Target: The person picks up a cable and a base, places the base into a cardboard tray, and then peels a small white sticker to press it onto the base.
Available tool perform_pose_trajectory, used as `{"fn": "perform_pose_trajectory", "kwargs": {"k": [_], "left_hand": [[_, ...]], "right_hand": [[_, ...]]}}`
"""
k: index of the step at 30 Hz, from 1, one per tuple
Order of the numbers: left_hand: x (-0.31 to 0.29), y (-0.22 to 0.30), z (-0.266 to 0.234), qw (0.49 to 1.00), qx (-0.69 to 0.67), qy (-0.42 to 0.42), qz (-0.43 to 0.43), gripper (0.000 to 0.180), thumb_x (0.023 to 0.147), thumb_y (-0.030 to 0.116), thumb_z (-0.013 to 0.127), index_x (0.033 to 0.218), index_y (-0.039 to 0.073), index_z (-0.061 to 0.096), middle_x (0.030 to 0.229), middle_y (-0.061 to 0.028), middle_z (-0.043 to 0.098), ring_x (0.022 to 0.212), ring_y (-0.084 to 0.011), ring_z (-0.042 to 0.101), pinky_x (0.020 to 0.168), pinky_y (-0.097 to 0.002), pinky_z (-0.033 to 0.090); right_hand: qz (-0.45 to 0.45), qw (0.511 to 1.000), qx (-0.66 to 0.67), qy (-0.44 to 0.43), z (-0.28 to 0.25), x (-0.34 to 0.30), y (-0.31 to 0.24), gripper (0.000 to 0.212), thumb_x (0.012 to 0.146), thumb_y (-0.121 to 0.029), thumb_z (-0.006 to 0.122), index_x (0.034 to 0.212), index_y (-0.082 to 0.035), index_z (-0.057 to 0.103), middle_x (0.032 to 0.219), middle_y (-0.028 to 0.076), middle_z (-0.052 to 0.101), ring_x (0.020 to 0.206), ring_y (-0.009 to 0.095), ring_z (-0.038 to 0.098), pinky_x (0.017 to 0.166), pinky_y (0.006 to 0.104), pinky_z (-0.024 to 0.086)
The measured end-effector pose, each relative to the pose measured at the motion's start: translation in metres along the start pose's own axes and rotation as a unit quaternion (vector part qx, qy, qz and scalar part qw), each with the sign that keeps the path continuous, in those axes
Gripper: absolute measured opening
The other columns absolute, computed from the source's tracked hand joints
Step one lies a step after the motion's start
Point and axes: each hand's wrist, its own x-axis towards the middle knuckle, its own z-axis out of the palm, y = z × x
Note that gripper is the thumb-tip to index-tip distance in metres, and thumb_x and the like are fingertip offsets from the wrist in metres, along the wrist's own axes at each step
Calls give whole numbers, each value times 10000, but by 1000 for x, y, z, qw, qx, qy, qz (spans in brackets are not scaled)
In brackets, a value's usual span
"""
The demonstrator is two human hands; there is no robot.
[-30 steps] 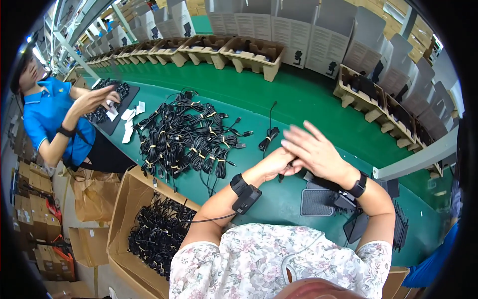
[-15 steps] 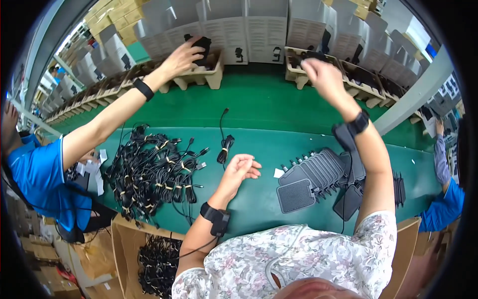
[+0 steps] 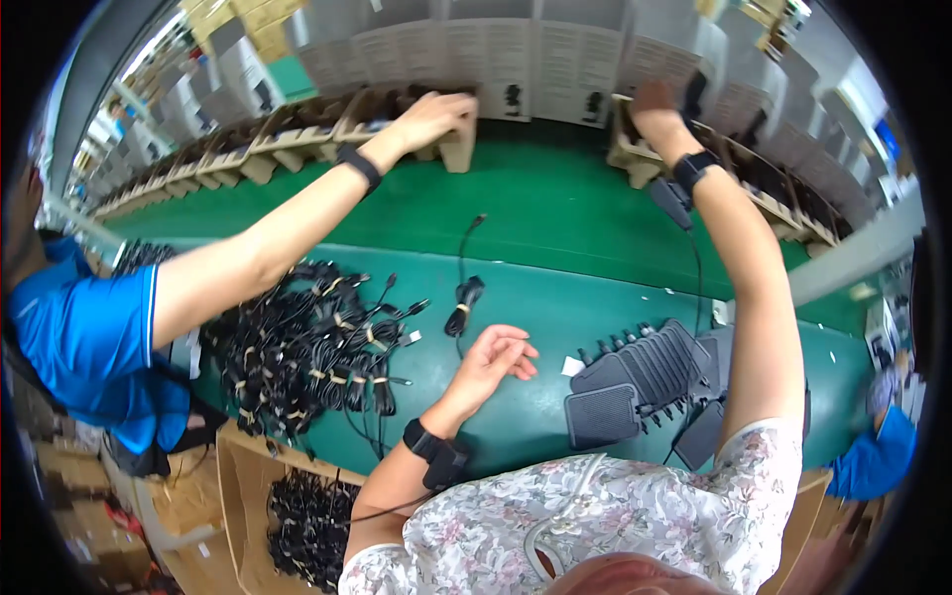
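Two hands sit well apart: the right hand (image 3: 658, 111) is at the brown tray (image 3: 626, 159), upper right, grip too blurred to tell; the left hand (image 3: 493, 361), mid-frame, fingers loosely parted, is nearer the black cable bundle (image 3: 464, 305), just up-left, its long axis slanting toward upper right.

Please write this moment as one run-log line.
left hand: nothing visible held, near coiled cable | right hand: at brown tray, grip blurred | co-worker's hand: at another tray | dark panels: on green table
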Motion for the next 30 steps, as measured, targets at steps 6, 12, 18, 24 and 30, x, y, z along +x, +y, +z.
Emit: {"fn": "perform_pose_trajectory", "kwargs": {"k": [6, 12, 18, 24, 30], "left_hand": [[-10, -15, 11, 999, 5, -23, 48, 212, 954, 160, 479, 1130, 49, 441, 947, -110, 598, 778, -171, 620, 679, -289, 515], [-6, -24, 31, 998, -15, -24, 55, 174, 948, 118, 473, 1098, 39, 434, 915, -115, 591, 734, -180, 624, 632, -285, 516], [13, -22, 41, 995, -6, -91, 29, 171, 948, 111, 472, 1097, 36, 438, 921, -115, 591, 736, -181, 627, 630, -283, 517], [11, -14, 20, 997, 12, -74, 21, 187, 953, 127, 471, 1115, 34, 458, 953, -102, 596, 785, -168, 617, 678, -279, 513], [9, -3, 17, 998, -10, -62, -8, 178, 953, 117, 468, 1110, 32, 468, 958, -101, 596, 797, -167, 614, 706, -280, 508]], "right_hand": [[26, 997, -11, 68, 93, 16, 14, 277, 836, -164, 482, 1035, -25, 617, 1026, 164, 605, 1007, 352, 532, 895, 439, 389], [54, 997, 54, 16, 177, 36, 56, 303, 870, -170, 450, 1127, -70, 575, 1074, 154, 590, 1005, 308, 545, 885, 391, 410], [106, 992, 69, 27, 209, 1, 87, 316, 873, -167, 443, 1152, -78, 561, 1105, 153, 582, 1009, 300, 549, 891, 390, 410], [36, 990, -81, 110, 136, -9, 30, 259, 845, -167, 471, 976, -44, 657, 1027, 166, 619, 973, 307, 573, 864, 423, 414], [42, 990, 133, -28, 48, -13, 19, 199, 840, -133, 487, 883, -27, 650, 956, 227, 629, 924, 357, 607, 754, 419, 481]]}}
